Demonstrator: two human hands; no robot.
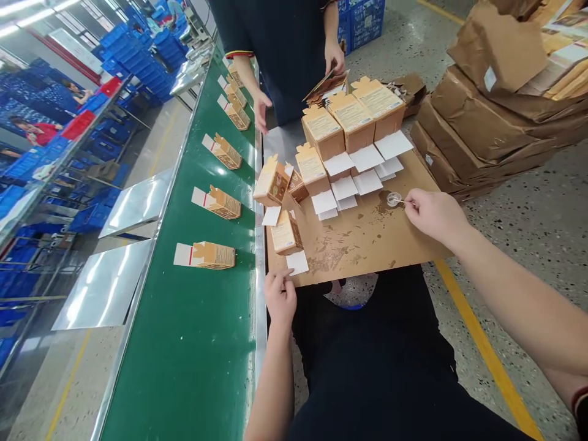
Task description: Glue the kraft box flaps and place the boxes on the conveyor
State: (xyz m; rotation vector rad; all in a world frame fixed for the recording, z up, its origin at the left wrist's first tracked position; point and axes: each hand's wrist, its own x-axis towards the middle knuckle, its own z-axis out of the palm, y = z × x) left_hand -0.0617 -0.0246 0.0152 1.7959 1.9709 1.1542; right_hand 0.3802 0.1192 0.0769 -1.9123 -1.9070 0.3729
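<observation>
Your left hand pinches the white flap of the nearest carton at the cardboard counter's edge. Your right hand grips a thin stick dipped in what looks like a glue dish. Too much glue could drip and smear neighbouring flaps.

small cartons along a green conveyor belt, blue crates behind, brown paper bundles on the floor

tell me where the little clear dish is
In the head view, the small clear dish sits on the cardboard sheet, right of centre, just left of the right hand and below the rows of white flaps.
</observation>
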